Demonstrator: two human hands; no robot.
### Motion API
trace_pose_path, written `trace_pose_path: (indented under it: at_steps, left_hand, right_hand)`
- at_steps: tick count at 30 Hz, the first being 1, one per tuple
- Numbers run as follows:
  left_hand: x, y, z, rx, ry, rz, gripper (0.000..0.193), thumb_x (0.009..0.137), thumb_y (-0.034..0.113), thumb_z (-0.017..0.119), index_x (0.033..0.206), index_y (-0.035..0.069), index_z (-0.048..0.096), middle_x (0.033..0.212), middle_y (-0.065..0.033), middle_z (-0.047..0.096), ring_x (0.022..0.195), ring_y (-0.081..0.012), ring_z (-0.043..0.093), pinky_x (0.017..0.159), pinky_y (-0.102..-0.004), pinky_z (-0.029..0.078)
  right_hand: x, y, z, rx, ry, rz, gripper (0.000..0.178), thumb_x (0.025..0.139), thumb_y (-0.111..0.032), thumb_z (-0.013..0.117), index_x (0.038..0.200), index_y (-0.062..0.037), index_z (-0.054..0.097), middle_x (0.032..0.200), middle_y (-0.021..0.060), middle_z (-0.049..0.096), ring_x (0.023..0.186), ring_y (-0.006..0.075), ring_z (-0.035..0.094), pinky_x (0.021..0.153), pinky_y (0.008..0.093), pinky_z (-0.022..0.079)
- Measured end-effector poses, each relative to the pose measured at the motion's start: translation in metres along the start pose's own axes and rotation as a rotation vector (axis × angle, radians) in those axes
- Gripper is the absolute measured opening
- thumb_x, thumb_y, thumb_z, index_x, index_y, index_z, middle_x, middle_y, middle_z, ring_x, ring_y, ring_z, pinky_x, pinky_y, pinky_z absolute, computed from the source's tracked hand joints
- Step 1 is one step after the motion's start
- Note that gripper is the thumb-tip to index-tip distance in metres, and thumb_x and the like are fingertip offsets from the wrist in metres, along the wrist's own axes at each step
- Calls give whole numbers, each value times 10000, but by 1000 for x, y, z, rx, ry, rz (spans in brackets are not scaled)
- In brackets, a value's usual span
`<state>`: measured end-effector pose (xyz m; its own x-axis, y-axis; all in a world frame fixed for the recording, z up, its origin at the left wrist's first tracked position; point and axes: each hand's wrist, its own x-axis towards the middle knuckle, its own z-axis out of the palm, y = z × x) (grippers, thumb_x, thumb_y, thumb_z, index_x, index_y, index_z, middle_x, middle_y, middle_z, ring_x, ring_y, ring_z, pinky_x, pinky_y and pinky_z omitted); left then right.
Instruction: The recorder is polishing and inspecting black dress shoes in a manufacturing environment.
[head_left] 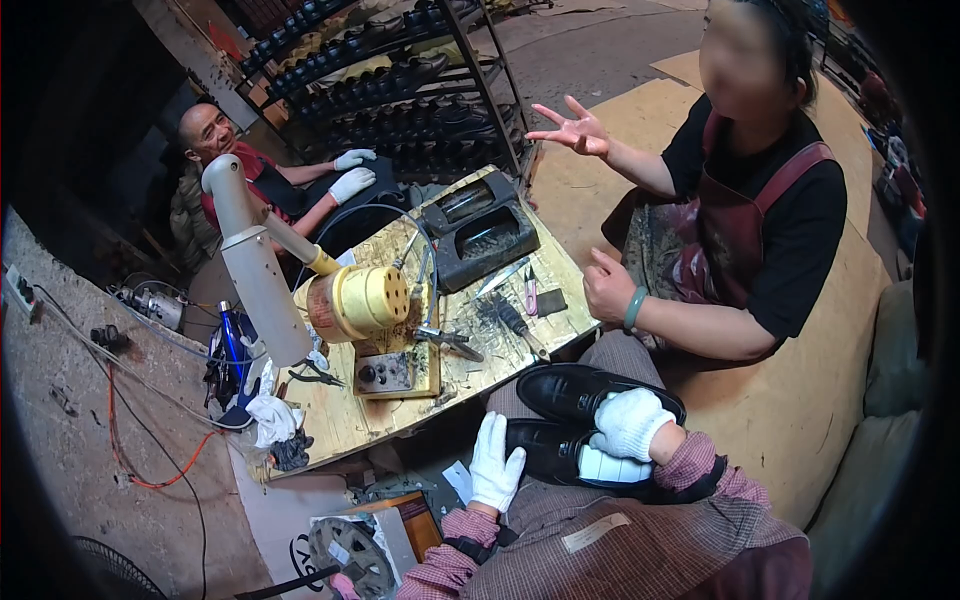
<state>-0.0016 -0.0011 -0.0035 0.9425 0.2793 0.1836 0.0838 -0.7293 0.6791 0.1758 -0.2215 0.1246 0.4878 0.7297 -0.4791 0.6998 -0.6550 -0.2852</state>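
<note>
Two black leather shoes lie side by side on my lap, the far shoe (560, 392) beyond the near shoe (540, 447). A white lining or paper (612, 468) shows in the near shoe's opening. My right hand (632, 420), in a white knitted glove, is closed over the shoes' openings; whatever its curled fingers hold is hidden. My left hand (494, 465), also white-gloved, lies beside the near shoe's toe with its fingers stretched out and nothing in them.
Ahead stands a worktable (335, 430) with a yellow machine (355, 303), black shoe-shaped stand (487, 230), brush (515, 325) and pink-handled snips (530, 290). A co-worker in an apron (715, 220) gestures at right; another person (265, 185) sits far left. A shoe rack (400, 80) stands behind.
</note>
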Motion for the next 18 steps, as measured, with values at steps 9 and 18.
trace_pose_path:
  at_steps: [9,18]
  left_hand:
    - [1,1,-1,-6,-5,-5,702,971,355,620,1555,31,404,1594,-258,386,1453,-450,408,1211,-469,339]
    - [1,0,-1,-4,-10,-5,706,985,378,607,1563,34,393,1600,-256,378,1459,-446,402,1213,-463,336]
  right_hand:
    - [1,1,1,1,-3,-20,417,897,-375,638,1008,-5,793,995,216,764,949,362,745,868,452,585]
    - [2,2,4,15,17,-18,408,891,-368,641,998,-5,793,981,217,763,938,366,745,862,454,585]
